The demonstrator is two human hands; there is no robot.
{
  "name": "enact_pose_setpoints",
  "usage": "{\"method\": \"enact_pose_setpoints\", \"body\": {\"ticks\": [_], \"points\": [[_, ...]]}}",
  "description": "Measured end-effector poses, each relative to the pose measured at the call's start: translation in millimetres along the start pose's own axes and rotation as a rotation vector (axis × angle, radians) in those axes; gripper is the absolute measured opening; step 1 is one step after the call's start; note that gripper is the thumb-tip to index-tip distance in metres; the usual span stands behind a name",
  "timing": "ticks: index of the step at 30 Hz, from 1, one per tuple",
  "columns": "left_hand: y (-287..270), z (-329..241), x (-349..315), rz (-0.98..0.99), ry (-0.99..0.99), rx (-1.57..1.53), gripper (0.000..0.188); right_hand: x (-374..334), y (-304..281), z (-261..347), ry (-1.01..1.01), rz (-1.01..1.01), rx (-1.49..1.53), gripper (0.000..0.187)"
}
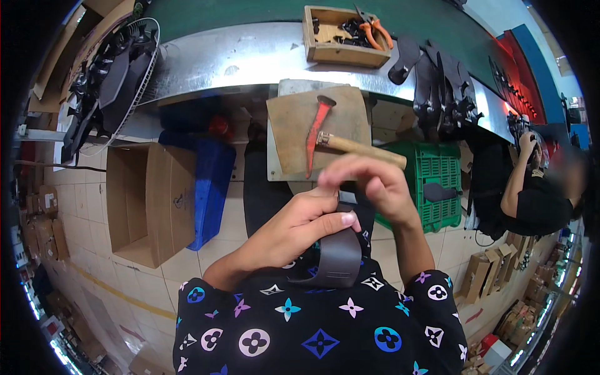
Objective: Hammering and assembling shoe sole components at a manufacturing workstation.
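My left hand is closed around a dark grey, curved shoe-sole piece, its broad end hanging down against my shirt. The far end of the piece is mostly hidden behind my fingers. My right hand is raised just beyond and to the right of the left one, fingers bent and thumb apart, slightly blurred, with nothing visible in it. Past both hands, a hammer with a red head and wooden handle lies on a brown board.
A metal-edged bench carries a wooden box with orange-handled pliers, several dark soles and a wire basket of similar pieces. Cardboard, blue and green boxes flank me. Another person works right.
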State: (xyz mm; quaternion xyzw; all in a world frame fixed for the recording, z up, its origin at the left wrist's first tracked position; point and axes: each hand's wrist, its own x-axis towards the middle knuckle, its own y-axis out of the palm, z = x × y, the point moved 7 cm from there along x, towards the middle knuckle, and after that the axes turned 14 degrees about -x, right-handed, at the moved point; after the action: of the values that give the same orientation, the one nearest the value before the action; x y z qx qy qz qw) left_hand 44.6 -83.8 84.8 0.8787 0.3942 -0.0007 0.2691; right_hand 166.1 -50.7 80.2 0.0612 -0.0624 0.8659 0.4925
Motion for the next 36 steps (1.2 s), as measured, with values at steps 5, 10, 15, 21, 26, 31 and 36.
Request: {"method": "enact_pose_setpoints", "body": {"ticks": [5, 10, 15, 21, 26, 31, 36], "points": [[15, 23, 5, 0.102, -0.207, -0.319, 0.036, -14, 18, -7, 0.085, -0.064, 0.105, 0.059], [14, 32, 4, 0.107, -0.226, -0.293, 0.033, -16, 23, -8, 0.058, -0.117, 0.226, 0.059], [4, 31, -5, 0.055, -0.120, -0.266, 0.036, -17, 37, -22, 0.069, -0.132, 0.226, 0.057], [-105, -98, -24, -0.894, 0.604, 0.554, 0.035, -33, -36, -21, 0.191, -0.624, -0.289, 0.037], [-234, -237, -120, -1.728, 1.098, 1.015, 0.049, -29, -97, -22, 0.227, -0.830, -0.306, 0.028], [-429, -328, -189, -1.991, 0.281, 1.457, 0.055, 40, -174, -38, 0.012, -0.848, -1.169, 0.037], [-377, -298, -100, -1.949, 0.138, 1.625, 0.071, 67, -280, -106, 0.203, -0.713, -1.288, 0.026]]}}
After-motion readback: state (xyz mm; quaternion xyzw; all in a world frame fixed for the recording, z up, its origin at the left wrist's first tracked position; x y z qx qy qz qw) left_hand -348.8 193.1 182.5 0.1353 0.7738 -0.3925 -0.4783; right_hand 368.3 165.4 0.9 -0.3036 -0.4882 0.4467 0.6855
